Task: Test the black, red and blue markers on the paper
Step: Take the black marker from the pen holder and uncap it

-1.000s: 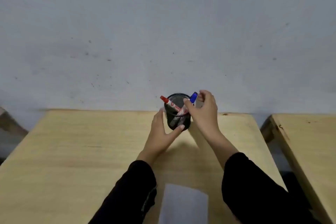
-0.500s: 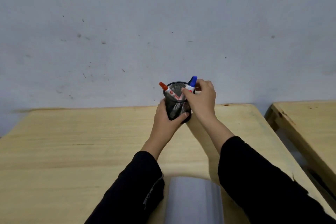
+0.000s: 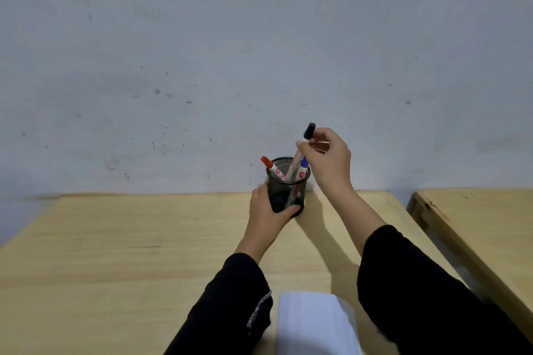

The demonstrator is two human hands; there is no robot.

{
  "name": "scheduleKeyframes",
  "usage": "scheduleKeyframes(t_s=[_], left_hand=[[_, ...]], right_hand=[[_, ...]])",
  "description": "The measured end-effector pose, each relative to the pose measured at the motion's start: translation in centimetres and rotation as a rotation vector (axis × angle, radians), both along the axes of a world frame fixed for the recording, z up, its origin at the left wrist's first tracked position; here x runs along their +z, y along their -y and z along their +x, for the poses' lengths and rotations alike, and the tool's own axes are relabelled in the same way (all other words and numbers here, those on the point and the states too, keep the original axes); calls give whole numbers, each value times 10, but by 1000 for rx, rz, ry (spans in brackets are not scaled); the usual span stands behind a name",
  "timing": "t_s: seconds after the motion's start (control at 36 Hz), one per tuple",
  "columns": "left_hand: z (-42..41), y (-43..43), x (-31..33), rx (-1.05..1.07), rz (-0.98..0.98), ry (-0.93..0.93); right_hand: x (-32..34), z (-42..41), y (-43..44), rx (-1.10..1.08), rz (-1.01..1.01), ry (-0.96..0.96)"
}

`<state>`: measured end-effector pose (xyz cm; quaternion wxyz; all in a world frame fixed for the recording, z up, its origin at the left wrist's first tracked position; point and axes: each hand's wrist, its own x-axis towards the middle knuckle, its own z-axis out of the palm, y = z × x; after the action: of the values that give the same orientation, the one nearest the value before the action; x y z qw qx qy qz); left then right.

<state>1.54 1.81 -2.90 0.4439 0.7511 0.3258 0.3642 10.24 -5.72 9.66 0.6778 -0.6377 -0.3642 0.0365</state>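
Mesh makes up the wall of the pen cup (image 3: 285, 190), a black wire cylinder whose weave lets the marker barrels show through, standing at the far edge of a pale wooden table (image 3: 129, 253) with visible grain, close against a scuffed grey-white wall (image 3: 202, 52). In the head view, the left hand (image 3: 266, 215) wraps the lower half of the cup, thumb in front and fingers curled round the left side, pressed to the mesh. The right hand (image 3: 328, 158) is raised above the rim, thumb and forefinger pinching the black marker (image 3: 304, 145) just below its glossy black cap; its white barrel slants down with the lower end still inside the cup. The red marker (image 3: 271, 167) leans out to the left over the rim, red cap uppermost, white barrel printed with a red mark. The blue marker (image 3: 302, 167) stands in the right side of the cup, its blue cap just above the rim and beside the black marker's barrel. Both forearms wear black sleeves. Near the bottom edge, between the sleeves, lies the paper (image 3: 315, 323), a smooth white rectangular sheet flat on the table. A second wooden table (image 3: 476, 225) stands apart to the right, its edge chipped.
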Motion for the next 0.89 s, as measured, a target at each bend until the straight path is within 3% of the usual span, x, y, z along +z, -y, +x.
scheduleKeyframes(t_s=[0.22,0.31,0.36,0.44,0.56,0.69,0.89], left_hand=[[-12,11,13,58,-70,14],[-24,21,23,103,-151,125],[-34,26,34,127,-180,223],[-53,35,64,149,-46,297],[-76,55,103,-9,-16,405],[-99,76,125,-188,78,295],[-116,86,119,-193,123,116]], right_hand=[[33,-18,28,45,113,123],[37,-29,43,59,130,172],[34,-35,51,74,108,185],[24,-46,62,101,27,188],[7,-61,77,150,-107,223],[-9,-77,94,171,-241,265],[-10,-88,114,215,-386,386]])
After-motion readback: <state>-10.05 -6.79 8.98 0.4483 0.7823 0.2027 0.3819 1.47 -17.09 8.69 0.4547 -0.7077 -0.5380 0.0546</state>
